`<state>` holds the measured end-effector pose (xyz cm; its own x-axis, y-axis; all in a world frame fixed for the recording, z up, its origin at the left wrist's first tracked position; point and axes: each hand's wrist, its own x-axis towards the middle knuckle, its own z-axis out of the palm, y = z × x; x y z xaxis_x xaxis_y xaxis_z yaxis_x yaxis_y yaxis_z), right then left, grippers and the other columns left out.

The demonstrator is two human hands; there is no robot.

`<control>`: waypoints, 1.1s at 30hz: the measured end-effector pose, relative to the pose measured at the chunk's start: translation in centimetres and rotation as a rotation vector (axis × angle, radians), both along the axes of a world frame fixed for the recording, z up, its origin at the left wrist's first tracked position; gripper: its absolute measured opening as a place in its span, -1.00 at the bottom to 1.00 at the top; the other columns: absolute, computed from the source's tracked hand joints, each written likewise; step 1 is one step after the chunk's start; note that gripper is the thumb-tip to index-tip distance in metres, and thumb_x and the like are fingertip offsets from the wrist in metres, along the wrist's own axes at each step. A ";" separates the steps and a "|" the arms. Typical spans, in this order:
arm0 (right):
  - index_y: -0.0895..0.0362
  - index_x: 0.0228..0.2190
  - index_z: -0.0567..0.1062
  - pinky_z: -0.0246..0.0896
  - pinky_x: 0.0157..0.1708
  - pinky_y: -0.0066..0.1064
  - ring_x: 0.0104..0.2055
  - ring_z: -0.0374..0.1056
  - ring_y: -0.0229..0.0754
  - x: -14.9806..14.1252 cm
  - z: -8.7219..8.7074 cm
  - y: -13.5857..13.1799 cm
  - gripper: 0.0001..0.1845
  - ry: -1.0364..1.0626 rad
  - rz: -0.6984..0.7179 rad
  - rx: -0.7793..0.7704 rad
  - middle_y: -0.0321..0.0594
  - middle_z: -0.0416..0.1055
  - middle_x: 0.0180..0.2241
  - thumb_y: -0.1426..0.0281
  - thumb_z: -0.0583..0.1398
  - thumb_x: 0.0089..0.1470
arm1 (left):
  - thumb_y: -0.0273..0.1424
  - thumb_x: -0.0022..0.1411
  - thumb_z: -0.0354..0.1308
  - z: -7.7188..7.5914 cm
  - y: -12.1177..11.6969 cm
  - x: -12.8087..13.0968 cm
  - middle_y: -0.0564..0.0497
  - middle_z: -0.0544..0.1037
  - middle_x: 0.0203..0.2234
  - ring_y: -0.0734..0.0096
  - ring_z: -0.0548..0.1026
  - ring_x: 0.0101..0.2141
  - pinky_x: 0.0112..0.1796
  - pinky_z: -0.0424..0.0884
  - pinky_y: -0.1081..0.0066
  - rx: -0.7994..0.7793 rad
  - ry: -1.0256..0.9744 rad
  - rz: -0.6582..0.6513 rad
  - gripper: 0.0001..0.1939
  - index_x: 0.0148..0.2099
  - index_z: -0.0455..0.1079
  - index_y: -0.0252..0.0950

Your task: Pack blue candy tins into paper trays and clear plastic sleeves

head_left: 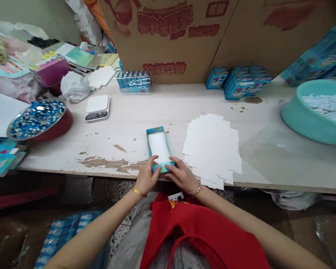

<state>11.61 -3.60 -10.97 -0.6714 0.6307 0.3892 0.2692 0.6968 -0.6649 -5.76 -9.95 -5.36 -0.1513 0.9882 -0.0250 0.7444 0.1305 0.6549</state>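
A shallow blue cardboard tray box (159,144) with a white inside lies near the table's front edge, its long side pointing away from me. My left hand (149,173) grips its near left corner, thumb on the front wall. At the near right corner, my right hand (182,173) holds the same front wall with thumb and fingers. Just right of the hands is a spread pile of flat white card blanks (212,145). The underside of the tray box is hidden.
A red bowl of blue wrapped candies (39,117) and a white scale (98,107) stand left. Along the back are a filled display box (134,81), small blue boxes (239,82) and a large carton (179,41). A turquoise basin (305,112) with white pieces sits right.
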 end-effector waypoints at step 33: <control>0.21 0.13 0.29 0.25 -0.01 -0.29 -0.06 0.35 -0.07 0.2 7.7 9.3 -0.33 -0.005 -0.394 -0.438 -0.05 0.40 -0.10 0.63 0.01 -0.08 | -0.11 0.26 0.00 11.7 11.9 0.3 -0.04 0.49 -0.24 0.30 0.48 -0.25 -0.26 0.40 0.41 0.158 0.204 -0.266 -0.68 -0.13 0.42 -0.18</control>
<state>11.76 5.73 -3.31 -0.3550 0.9343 0.0337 0.4555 0.2044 -0.8664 -5.43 1.90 6.34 0.1249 0.9829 0.1355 0.8558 -0.1759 0.4865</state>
